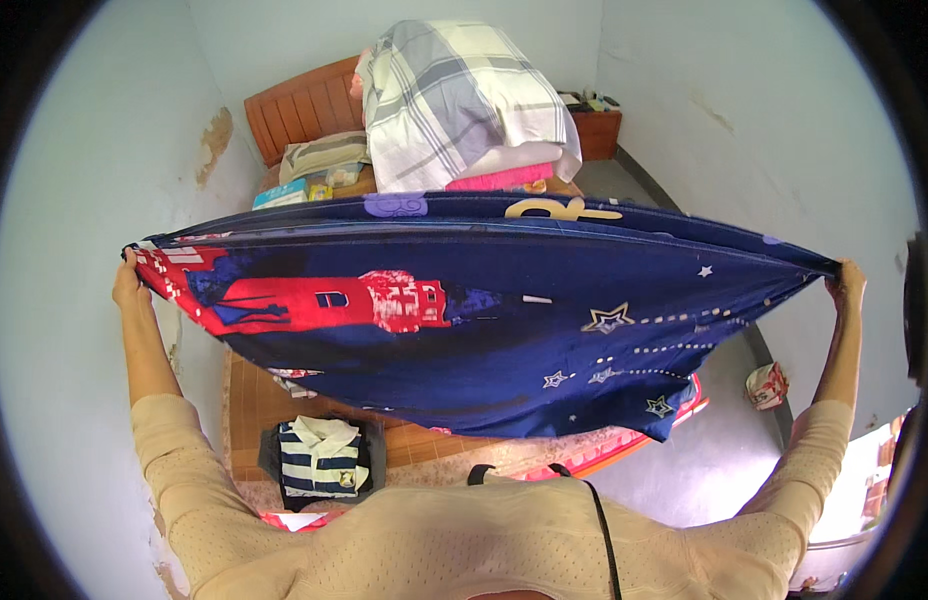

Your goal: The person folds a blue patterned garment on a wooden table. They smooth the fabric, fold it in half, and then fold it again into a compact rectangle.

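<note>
A large dark blue printed cloth [471,322] with red building shapes, stars and dotted lines is stretched wide in the air between my hands. At the far left my left hand [131,281] grips one end of its upper edge. My right hand [848,279] holds the opposite end at the far right. The cloth looks doubled along the top, and its lower part sags over the bed. Both arms are spread out. Below the cloth at the left, a folded navy and white striped shirt [321,457] lies on dark fabric on the bed.
A plaid cloth [464,97] covers a tall pile on the bed, near a wooden headboard [306,105]. A pillow [325,156] and a blue box [279,194] lie beside it. A wooden nightstand [597,135] stands behind; a red and white bag [767,386] sits on the floor at right.
</note>
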`<state>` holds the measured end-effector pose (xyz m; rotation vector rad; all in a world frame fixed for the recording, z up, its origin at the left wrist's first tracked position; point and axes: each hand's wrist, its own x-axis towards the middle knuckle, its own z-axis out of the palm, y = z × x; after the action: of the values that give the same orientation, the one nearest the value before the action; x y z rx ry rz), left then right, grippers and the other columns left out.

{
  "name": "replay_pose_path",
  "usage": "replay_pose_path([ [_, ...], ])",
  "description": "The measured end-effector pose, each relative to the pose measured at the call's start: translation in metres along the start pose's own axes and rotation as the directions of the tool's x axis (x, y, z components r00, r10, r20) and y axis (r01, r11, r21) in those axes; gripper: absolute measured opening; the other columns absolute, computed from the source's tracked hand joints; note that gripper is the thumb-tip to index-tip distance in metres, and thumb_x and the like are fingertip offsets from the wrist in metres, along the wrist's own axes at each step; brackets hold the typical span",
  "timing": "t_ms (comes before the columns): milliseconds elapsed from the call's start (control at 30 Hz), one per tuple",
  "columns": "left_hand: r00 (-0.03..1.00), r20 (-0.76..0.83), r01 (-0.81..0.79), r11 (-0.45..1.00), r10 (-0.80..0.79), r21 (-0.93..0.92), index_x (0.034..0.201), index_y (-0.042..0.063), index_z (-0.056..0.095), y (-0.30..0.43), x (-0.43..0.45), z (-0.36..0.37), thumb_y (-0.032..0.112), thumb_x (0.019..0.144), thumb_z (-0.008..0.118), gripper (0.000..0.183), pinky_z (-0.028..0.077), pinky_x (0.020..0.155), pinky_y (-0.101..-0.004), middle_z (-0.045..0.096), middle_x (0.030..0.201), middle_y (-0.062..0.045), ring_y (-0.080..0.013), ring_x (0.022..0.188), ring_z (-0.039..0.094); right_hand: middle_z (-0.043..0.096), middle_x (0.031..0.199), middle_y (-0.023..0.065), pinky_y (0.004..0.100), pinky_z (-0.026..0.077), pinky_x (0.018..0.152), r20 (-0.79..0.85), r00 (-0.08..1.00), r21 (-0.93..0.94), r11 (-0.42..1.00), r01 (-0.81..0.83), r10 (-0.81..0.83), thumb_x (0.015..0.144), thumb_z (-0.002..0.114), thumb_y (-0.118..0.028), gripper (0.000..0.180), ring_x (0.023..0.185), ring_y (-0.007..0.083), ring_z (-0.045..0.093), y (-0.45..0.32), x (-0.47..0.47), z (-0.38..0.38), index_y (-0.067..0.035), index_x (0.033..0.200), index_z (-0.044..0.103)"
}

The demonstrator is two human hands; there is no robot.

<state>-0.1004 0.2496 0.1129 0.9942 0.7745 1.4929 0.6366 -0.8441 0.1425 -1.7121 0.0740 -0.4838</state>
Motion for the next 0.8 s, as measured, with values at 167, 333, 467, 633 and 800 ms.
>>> replay_pose_path([
  [167,0.997,0.052,0.053,0.995,-0.057,0.080,0.109,0.000,0.060,0.022,0.012,-0.016,0.027,0.089,0.064,0.034,0.047,0.090,-0.0352,0.065,0.105,-0.009,-0.0202,0.097,0.060,0.051,0.061,0.0018,0.0295,0.044,0.042,0.049,0.997,-0.111,0.993,-0.050,0.056,0.082,0.053,-0.018,0.012,0.052,0.0147,0.051,-0.003,-0.037,0.038,-0.012,0.075,0.060],
  [333,0.986,0.056,-0.152,0.719,0.156,0.678,0.090,0.002,0.065,0.001,-0.007,-0.013,0.029,0.085,0.070,0.027,0.043,0.080,-0.0315,0.064,0.091,-0.006,-0.0157,0.085,0.055,0.049,0.058,0.0001,0.0247,0.040,0.040,0.052,0.997,-0.240,0.970,-0.045,0.059,0.082,0.052,-0.015,0.012,0.045,0.0111,0.045,-0.032,-0.059,0.022,-0.011,0.073,0.059],
  [467,1.000,0.028,-0.008,0.839,-0.008,0.545,0.079,0.007,0.064,-0.004,0.025,-0.034,0.028,0.082,0.074,0.023,0.035,0.049,-0.0226,0.055,0.071,0.001,-0.0061,0.058,0.043,0.051,0.056,0.0042,0.0241,0.036,0.034,0.222,0.971,-0.085,0.991,0.108,-0.087,0.077,0.041,0.001,0.022,0.040,0.0123,0.048,-0.030,-0.047,-0.001,-0.008,0.077,0.062],
  [633,0.997,-0.023,0.080,0.993,-0.078,0.090,0.086,0.006,0.064,-0.013,0.046,-0.062,0.017,0.082,0.073,0.015,0.042,0.045,-0.0130,0.061,0.077,-0.001,-0.0071,0.060,0.056,0.050,0.051,0.0082,0.0283,0.041,0.031,0.458,0.889,-0.661,0.669,0.339,0.002,0.073,0.035,0.005,0.029,0.036,0.0158,0.050,-0.032,-0.096,0.048,0.000,0.080,0.063],
  [800,0.997,-0.025,0.063,0.992,-0.066,-0.107,0.094,0.000,0.061,0.004,0.095,-0.094,0.018,0.086,0.068,0.020,0.054,0.059,-0.0161,0.063,0.088,-0.006,-0.0122,0.073,0.061,0.051,0.048,0.0132,0.0358,0.043,0.030,0.486,0.868,-0.709,0.625,0.328,0.096,0.080,0.036,-0.002,0.025,0.032,0.0237,0.052,-0.040,-0.098,0.054,0.002,0.074,0.060],
])
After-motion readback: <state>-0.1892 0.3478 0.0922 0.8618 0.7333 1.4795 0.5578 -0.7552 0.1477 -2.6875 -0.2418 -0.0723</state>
